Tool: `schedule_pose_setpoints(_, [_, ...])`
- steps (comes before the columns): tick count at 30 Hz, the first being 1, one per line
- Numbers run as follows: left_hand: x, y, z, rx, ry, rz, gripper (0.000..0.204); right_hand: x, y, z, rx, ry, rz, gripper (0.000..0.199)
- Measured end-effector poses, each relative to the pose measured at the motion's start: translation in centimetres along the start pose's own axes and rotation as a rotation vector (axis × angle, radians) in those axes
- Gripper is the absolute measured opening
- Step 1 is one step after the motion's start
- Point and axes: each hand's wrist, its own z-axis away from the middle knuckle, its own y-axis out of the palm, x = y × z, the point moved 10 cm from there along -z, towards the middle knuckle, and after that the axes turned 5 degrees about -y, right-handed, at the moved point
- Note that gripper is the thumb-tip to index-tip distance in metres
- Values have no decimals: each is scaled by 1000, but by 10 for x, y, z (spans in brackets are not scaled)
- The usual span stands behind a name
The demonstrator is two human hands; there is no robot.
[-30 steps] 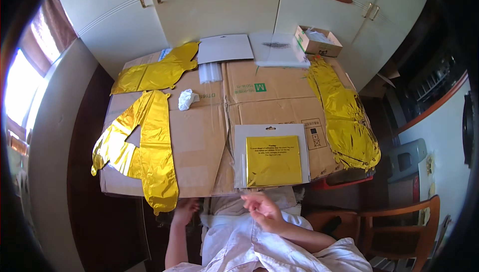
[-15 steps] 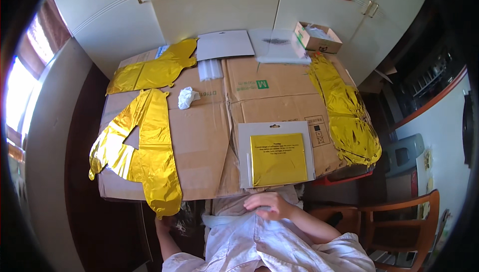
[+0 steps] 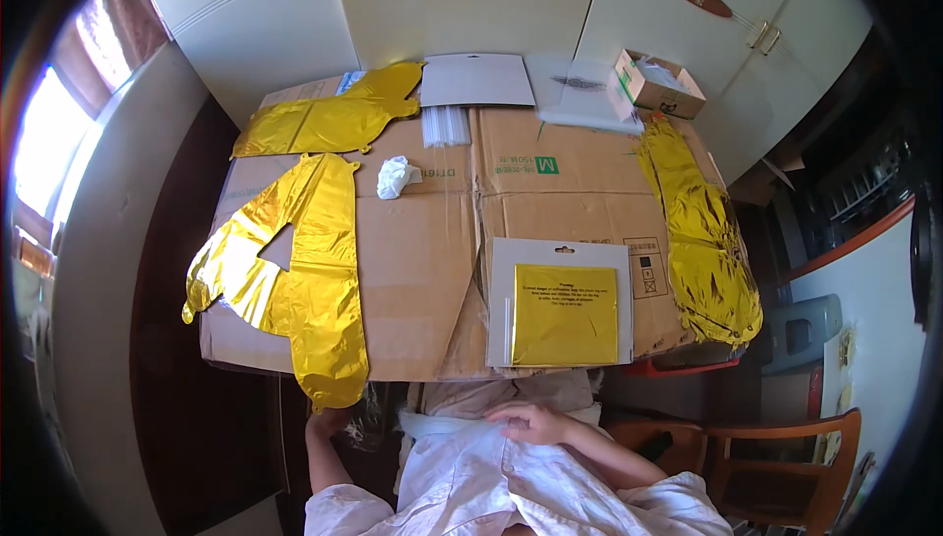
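My left hand (image 3: 330, 422) hangs at the table's front edge, just under the lower tip of a flat gold foil balloon shaped like a 4 (image 3: 322, 276). Its fingers are hidden. Beside it is something clear and crinkled, like plastic film (image 3: 367, 416). My right hand (image 3: 530, 424) rests in front of my white shirt, palm down, fingers loosely stretched out and holding nothing. Nearest to it on the table lies a clear sleeve with a white hanging card (image 3: 503, 285) and a folded gold foil piece (image 3: 566, 325) inside.
Cardboard (image 3: 413, 261) covers the table. More gold foil pieces lie at the back left (image 3: 334, 121) and right (image 3: 709, 251). A crumpled white wad (image 3: 394, 177), clear strips (image 3: 446, 126), a white card (image 3: 478, 82) and an open box (image 3: 660, 86) sit farther back. A wooden chair (image 3: 786, 429) stands right.
The camera view has shifted, so the table appears farther right. My right hand has lowered slightly toward my lap. The things on the table lie as before.
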Motion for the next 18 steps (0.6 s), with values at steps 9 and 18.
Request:
schedule_pose_setpoints(9, [4, 11, 28, 55, -50, -295, 30, -118, -7, 120, -373, 456, -700, 43])
schedule_pose_setpoints(18, [-32, 56, 23, 372, 557, -1064, 37, -130, -16, 160, -423, 252, -547, 45])
